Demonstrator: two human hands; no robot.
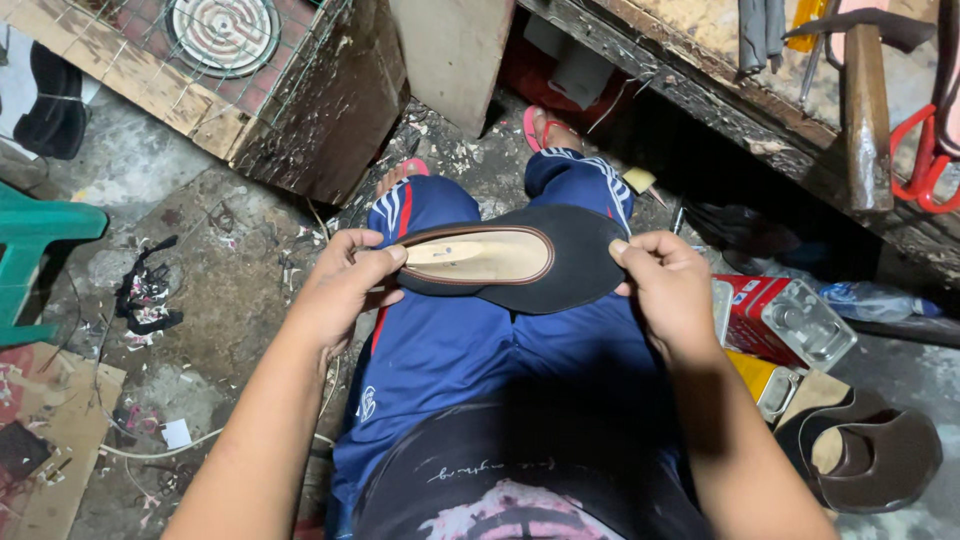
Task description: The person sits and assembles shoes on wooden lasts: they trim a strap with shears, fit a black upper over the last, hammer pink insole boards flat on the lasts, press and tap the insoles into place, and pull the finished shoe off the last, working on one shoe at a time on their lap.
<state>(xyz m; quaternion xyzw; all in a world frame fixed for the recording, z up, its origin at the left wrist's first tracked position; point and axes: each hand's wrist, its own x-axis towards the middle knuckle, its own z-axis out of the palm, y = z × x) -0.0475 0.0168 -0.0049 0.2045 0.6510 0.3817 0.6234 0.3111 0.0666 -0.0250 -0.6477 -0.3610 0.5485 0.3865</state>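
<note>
Centrally in the frame, a black flat shoe (520, 262) with a tan insole is held over the lap, gripped at its heel end by the left hand (340, 290) and pinched at its toe by the right hand (668, 290). It is judged light and pliable, best taken at both ends. Similar shoes (868, 455) are seen lower right.

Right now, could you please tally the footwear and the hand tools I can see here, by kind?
Black flat shoe held by left hand and right hand: 1
Dark shoes on the floor: 2
Pink sandals worn: 2
Hammer: 1
Red-handled scissors: 1
Total: 7
</note>
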